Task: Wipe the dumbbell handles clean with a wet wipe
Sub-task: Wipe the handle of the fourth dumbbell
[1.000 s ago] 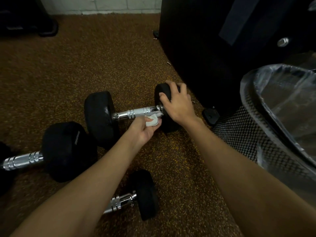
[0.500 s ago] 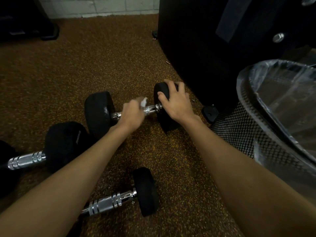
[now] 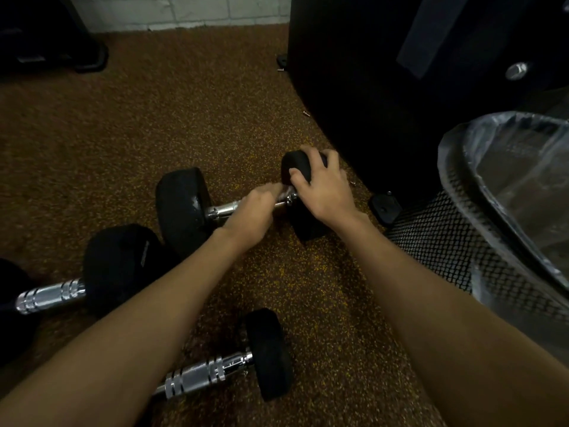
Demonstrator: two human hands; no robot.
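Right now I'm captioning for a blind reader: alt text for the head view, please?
A left hand grips the chrome handle of a dumbbell while the right hand steadies its black end weight. Two more dumbbells lie nearer on speckled flooring, beside a mesh bin.

Chrome handle (image 3: 222,208), yellow-flecked brown floor (image 3: 154,124)

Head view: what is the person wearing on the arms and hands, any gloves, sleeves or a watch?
Nothing shows: the left hand and right hand are ungloved, both forearms are bare with no sleeves in frame, and no watch, ring or band is visible on either wrist or the fingers.
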